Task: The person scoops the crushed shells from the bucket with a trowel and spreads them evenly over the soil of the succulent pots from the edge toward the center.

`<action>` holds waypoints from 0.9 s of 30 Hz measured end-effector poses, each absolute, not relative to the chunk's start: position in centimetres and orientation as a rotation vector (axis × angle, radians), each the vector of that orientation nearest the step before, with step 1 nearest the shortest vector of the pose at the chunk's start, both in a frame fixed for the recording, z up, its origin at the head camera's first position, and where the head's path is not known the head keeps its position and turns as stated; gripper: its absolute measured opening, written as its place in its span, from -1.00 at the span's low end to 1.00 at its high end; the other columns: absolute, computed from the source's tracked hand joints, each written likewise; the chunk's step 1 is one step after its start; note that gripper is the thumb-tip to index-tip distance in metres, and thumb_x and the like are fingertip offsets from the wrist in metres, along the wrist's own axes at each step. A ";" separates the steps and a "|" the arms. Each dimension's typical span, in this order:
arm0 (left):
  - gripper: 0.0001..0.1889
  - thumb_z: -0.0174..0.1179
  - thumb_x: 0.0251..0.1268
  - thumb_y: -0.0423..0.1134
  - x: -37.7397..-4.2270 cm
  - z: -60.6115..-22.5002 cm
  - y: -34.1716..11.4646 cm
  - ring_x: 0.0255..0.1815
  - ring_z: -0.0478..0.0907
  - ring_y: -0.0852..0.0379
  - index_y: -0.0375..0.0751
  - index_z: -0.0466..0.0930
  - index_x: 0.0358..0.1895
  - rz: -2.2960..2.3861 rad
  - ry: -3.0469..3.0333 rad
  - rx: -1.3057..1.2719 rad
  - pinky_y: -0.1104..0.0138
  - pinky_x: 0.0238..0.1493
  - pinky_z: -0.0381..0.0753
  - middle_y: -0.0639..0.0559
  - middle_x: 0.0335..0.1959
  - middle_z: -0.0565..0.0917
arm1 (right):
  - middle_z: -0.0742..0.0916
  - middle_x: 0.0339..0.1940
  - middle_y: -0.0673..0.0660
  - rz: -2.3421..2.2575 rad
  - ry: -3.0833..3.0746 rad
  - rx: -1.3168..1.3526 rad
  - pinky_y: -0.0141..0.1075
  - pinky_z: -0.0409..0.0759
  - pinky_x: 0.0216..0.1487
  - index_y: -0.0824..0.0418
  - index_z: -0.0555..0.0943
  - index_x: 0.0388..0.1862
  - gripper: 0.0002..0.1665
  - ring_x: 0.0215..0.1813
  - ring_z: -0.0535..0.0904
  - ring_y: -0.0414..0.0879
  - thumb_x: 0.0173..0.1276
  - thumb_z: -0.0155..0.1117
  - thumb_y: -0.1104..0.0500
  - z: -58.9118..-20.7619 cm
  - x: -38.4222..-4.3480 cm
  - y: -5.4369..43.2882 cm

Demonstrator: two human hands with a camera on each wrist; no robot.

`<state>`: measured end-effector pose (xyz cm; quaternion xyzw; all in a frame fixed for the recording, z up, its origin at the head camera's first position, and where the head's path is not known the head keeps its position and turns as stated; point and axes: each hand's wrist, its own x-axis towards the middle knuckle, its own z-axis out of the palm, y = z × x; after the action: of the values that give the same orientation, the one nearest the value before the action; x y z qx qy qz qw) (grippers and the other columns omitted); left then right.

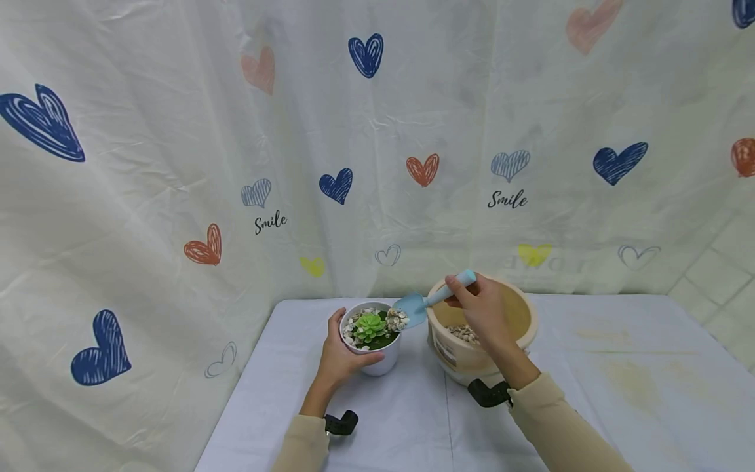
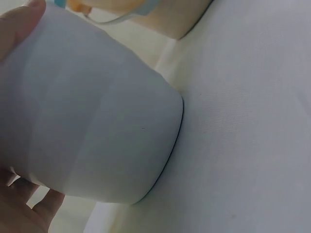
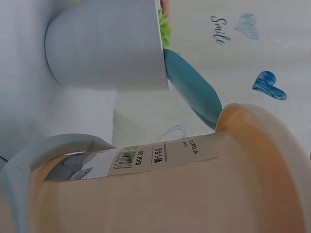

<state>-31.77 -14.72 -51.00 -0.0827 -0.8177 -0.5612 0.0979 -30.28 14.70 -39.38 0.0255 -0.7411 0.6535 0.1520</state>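
Observation:
My left hand [image 1: 342,357] grips a white flowerpot [image 1: 383,362] around its side, thumb across the front. Inside the pot sits a green succulent [image 1: 369,326], with pale pebbles along the left of it and dark soil showing on the right. In my right hand [image 1: 485,308] is the handle of a small blue garden trowel [image 1: 415,308]. Its blade tilts down over the pot's right rim, with a heap of pebbles [image 1: 397,319] at the tip. From the right wrist view, the blade [image 3: 192,90] meets the pot's rim.
Right of the pot stands a peach bucket [image 1: 525,314] with pebbles [image 1: 463,334] at its bottom, a printed label [image 3: 146,158] and a pale handle [image 3: 63,141]. Both stand on a white-covered table [image 1: 383,426]. Behind hangs a heart-printed curtain [image 1: 448,98].

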 end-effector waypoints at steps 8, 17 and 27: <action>0.28 0.78 -0.39 -0.11 -32.1 -51.0 -15.2 0.46 0.39 -0.09 -0.04 0.12 0.53 -1.813 -2.356 -0.355 -0.08 0.42 0.38 -0.01 0.44 0.43 | 0.76 -0.04 0.38 1.833 -2.118 0.109 -0.38 0.74 -0.13 0.36 0.62 -0.04 -0.50 -0.24 0.76 -0.22 0.50 0.27 -0.10 -39.5 -30.3 14.6; 0.25 0.76 -0.33 -0.19 -32.5 -51.0 -15.8 0.46 0.37 -0.04 -0.02 0.13 0.54 -1.881 -2.352 -0.446 -0.04 0.45 0.36 0.01 0.45 0.41 | 0.76 -0.04 0.39 1.791 -2.103 0.182 -0.43 0.72 -0.13 0.35 0.63 0.01 -0.54 -0.22 0.75 -0.22 0.50 0.28 -0.06 -39.6 -30.5 14.6; 0.27 0.75 -0.31 -0.21 -32.7 -51.5 -16.2 0.50 0.34 -0.04 0.03 0.10 0.58 -1.934 -2.352 -0.445 -0.03 0.46 0.37 0.03 0.48 0.35 | 0.75 -0.06 0.38 1.770 -2.095 0.229 -0.43 0.72 -0.12 0.34 0.63 0.02 -0.60 -0.23 0.71 -0.25 0.49 0.31 0.00 -39.4 -30.4 14.3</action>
<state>-32.66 -16.20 -51.45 -0.1445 -0.7638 -0.6283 0.0322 -30.38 14.32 -39.39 0.0817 -0.7469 0.6309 0.1937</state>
